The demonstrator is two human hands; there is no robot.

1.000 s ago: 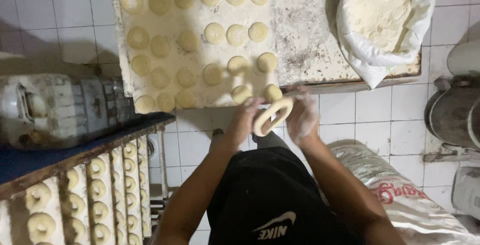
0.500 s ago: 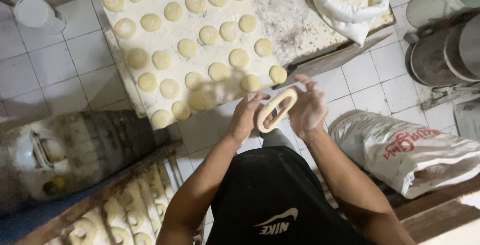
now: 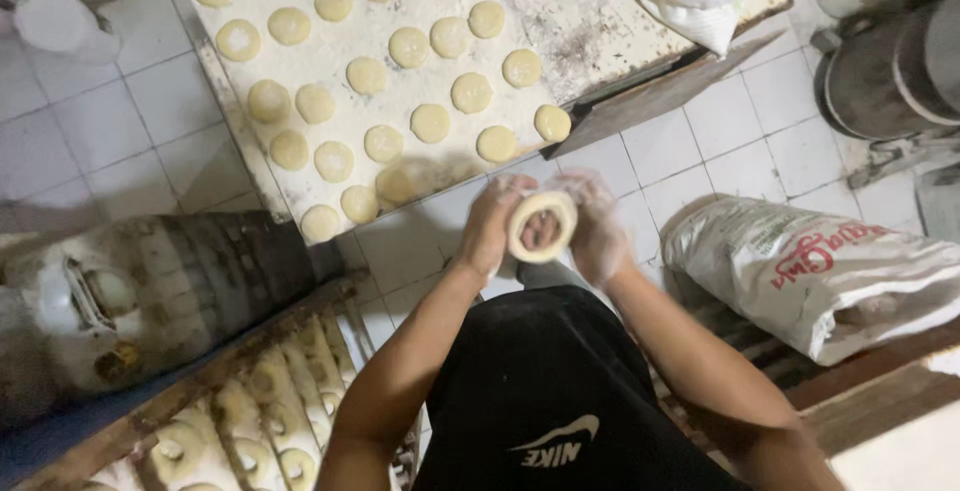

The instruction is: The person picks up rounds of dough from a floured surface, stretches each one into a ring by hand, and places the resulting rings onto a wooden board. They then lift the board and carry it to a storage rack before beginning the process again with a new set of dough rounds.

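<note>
Ring's rounder now; both my hands, left hand (image 3: 490,226) and right hand (image 3: 598,231), fingers curled, pinch the dough ring (image 3: 541,227). Many flat dough rounds (image 3: 410,48) remain unshaped on the floured board (image 3: 330,61).

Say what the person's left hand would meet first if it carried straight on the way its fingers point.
The left hand points up-frame from the dough ring toward the floured board. It would probably first meet the dough discs at the board's near edge, though depth is unclear.

Both forearms reach forward, the left hand (image 3: 492,226) and right hand (image 3: 600,231) (floury) curled facing each other.
</note>
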